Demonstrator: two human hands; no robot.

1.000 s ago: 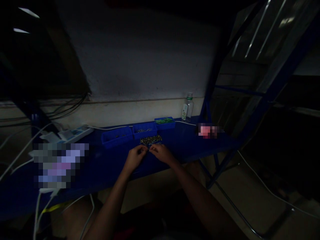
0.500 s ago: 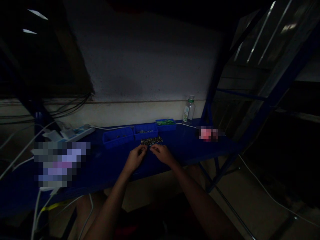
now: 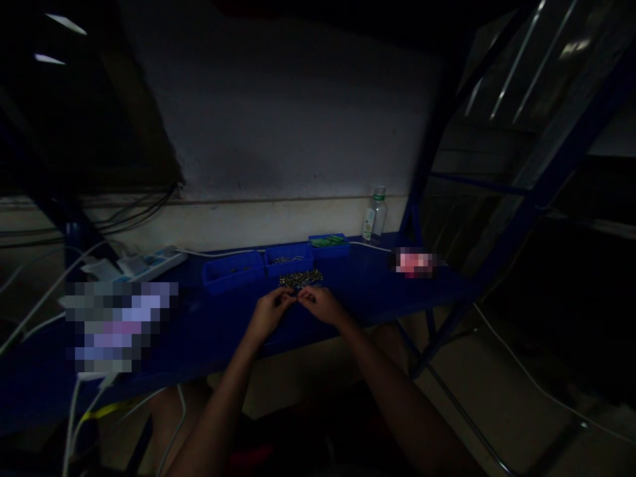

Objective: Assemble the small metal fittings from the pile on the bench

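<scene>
My left hand [image 3: 271, 310] and my right hand [image 3: 320, 303] meet fingertip to fingertip over the front of the blue table [image 3: 199, 331]. Both are closed in a pinch; whatever sits between the fingers is too small and dark to name. Just beyond the fingertips lies a pile of small brass-coloured metal parts [image 3: 301, 277]. Behind it stand a blue bin with thin metal pieces [image 3: 289, 260], a blue bin with a few small bits [image 3: 233, 271] on the left, and a blue bin holding green pieces [image 3: 328, 244] on the right.
A clear plastic bottle [image 3: 375, 215] stands at the back right by the wall. On the left are a white power strip [image 3: 159, 264] with plugs and cables, and a blurred-out item [image 3: 122, 328]. Another blurred pink item [image 3: 415, 263] lies at the right. Blue frame posts flank the table.
The fingertips of both hands have come closer together and now meet. The view has shifted very slightly; bins, pile and bottle stay where they were on the table.
</scene>
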